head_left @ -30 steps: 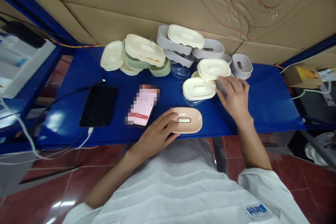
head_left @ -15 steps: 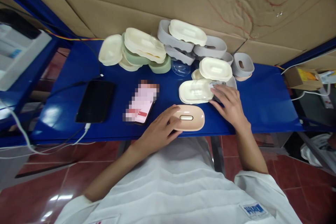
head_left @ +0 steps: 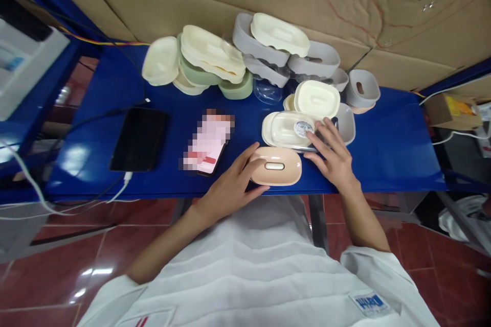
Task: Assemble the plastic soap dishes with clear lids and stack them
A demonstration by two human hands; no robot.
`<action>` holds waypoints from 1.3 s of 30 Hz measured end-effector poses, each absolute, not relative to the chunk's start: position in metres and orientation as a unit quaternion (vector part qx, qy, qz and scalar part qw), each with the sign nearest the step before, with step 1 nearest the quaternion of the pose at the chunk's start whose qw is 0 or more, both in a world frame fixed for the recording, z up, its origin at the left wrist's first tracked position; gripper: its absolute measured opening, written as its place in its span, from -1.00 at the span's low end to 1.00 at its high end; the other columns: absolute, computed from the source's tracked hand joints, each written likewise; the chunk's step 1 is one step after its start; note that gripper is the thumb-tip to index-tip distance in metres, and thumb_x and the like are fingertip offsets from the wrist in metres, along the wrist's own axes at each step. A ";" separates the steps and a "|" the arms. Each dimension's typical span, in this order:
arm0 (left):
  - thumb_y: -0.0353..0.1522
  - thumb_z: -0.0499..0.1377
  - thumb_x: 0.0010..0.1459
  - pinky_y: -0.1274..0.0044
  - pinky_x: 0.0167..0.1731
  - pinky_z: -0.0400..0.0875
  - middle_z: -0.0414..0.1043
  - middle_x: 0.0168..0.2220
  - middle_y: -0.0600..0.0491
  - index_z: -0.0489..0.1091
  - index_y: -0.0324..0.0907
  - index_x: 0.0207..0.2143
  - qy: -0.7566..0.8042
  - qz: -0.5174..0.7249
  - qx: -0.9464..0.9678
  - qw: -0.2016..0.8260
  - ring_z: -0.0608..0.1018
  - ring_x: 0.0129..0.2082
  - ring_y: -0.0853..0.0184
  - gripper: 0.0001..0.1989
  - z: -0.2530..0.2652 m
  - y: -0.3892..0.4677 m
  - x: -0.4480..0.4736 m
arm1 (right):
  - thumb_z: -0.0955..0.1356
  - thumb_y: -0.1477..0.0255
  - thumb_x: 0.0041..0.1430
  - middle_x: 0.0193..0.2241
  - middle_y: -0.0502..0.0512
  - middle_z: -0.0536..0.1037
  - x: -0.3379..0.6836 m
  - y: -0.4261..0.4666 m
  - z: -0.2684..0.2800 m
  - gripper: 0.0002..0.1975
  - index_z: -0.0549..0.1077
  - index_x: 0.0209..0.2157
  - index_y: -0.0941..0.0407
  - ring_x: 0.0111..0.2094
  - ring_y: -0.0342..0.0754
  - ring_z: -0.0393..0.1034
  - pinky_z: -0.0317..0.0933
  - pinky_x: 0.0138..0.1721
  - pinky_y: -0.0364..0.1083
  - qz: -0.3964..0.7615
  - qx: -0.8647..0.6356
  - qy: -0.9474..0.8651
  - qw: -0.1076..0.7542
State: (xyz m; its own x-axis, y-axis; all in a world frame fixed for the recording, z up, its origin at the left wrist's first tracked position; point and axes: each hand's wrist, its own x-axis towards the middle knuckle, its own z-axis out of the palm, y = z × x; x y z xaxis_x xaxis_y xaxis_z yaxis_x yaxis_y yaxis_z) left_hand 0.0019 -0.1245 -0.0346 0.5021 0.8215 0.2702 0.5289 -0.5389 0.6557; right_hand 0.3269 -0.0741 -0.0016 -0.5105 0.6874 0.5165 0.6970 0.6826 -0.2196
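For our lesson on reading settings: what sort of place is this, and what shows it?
Probably a workshop or factory workstation: a long glossy blue table, piled oval plastic pieces in cream, green and grey, and brown cardboard-like backing.

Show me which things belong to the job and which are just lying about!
Job things:
- peach dish, held by the left hand
- clear piece with a round sticker, at the right hand
- probably the cream pieces, green pieces and gray pieces

Lying about:
- lit phone
- dark-screened device
- cardboard box
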 end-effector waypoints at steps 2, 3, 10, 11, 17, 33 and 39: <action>-0.25 0.37 0.37 0.11 0.41 0.41 0.06 0.55 -0.27 0.01 -0.02 0.51 0.412 0.316 0.807 0.281 0.28 0.53 -0.02 -0.18 -0.038 -0.124 0.000 | 0.48 0.33 0.41 0.45 0.15 0.37 0.321 -0.093 -0.004 -0.22 0.19 0.54 -0.18 0.51 0.32 0.17 0.26 0.44 0.42 0.008 -0.391 -0.869 0.303; -0.24 0.39 0.35 0.10 0.43 0.39 0.08 0.54 -0.26 -0.06 0.00 0.54 0.412 0.329 0.798 0.291 0.27 0.53 -0.02 -0.10 -0.040 -0.124 -0.001 | 0.48 0.33 0.40 0.44 0.15 0.38 0.317 -0.104 -0.007 -0.21 0.18 0.54 -0.18 0.50 0.32 0.19 0.28 0.43 0.41 0.023 -0.388 -0.870 0.302; -0.20 0.47 0.26 0.07 0.45 0.35 0.20 0.49 -0.21 -0.06 0.08 0.56 0.412 0.314 0.785 0.339 0.34 0.49 -0.05 0.02 -0.040 -0.122 -0.005 | 0.50 0.38 0.38 0.45 0.20 0.37 0.294 -0.150 -0.032 -0.17 0.17 0.55 -0.13 0.50 0.35 0.17 0.35 0.40 0.37 0.061 -0.392 -0.877 0.271; -0.21 0.46 0.28 0.08 0.44 0.36 0.20 0.48 -0.21 -0.04 0.09 0.55 0.408 0.311 0.790 0.336 0.35 0.49 -0.04 -0.02 -0.039 -0.122 -0.006 | 0.51 0.39 0.37 0.46 0.21 0.35 0.293 -0.151 -0.034 -0.15 0.15 0.56 -0.13 0.51 0.35 0.16 0.34 0.41 0.37 0.055 -0.393 -0.878 0.269; -0.21 0.45 0.28 0.18 0.33 0.51 0.26 0.46 -0.21 -0.01 0.07 0.54 0.402 0.319 0.815 0.270 0.43 0.44 0.01 -0.05 -0.039 -0.125 -0.008 | 0.55 0.42 0.31 0.54 0.21 0.18 0.290 -0.152 -0.038 -0.05 0.11 0.57 -0.17 0.51 0.37 0.14 0.32 0.42 0.38 0.019 -0.395 -0.883 0.254; -0.13 0.44 0.27 0.26 0.18 0.63 0.30 0.44 -0.25 0.07 -0.03 0.49 0.411 0.302 0.827 0.237 0.48 0.40 0.01 -0.10 -0.043 -0.129 -0.011 | 0.52 0.55 0.34 0.37 0.13 0.48 0.286 -0.154 -0.039 -0.11 0.17 0.54 -0.19 0.45 0.23 0.29 0.20 0.46 0.45 0.033 -0.348 -0.900 0.261; -0.11 0.42 0.30 0.21 0.24 0.60 0.27 0.46 -0.23 0.05 0.01 0.48 0.413 0.294 0.824 0.253 0.47 0.42 0.00 -0.13 -0.043 -0.128 -0.012 | 0.48 0.55 0.37 0.38 0.07 0.45 0.289 -0.160 -0.043 -0.12 0.13 0.55 -0.23 0.42 0.21 0.34 0.16 0.48 0.50 0.047 -0.349 -0.901 0.251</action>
State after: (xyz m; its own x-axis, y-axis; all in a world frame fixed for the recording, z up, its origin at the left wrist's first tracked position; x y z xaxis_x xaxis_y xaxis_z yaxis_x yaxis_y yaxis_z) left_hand -0.0116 -0.1282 -0.0433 0.4869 0.8289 0.2753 0.5323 -0.5315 0.6590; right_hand 0.2891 -0.1596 -0.0430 -0.6297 0.6534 0.4201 0.6058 0.7516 -0.2610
